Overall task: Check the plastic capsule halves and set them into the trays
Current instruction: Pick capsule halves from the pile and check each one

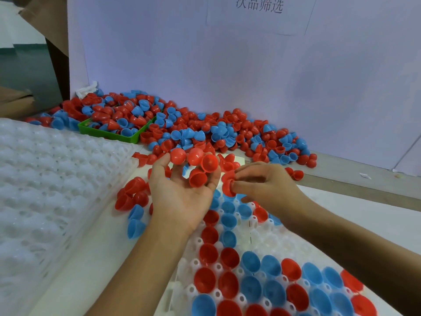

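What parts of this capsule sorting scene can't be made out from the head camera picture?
- White plastic tray with seated halves: bottom edge cuts it off; both forearms cover several sockets.
- Red plastic capsule half pinched in the right hand: fingers hide most of it, so flaws are unreadable.
- Green plastic bin: heaped halves bury its inside.
- Empty white tray at left: blurred, cut by the left edge.
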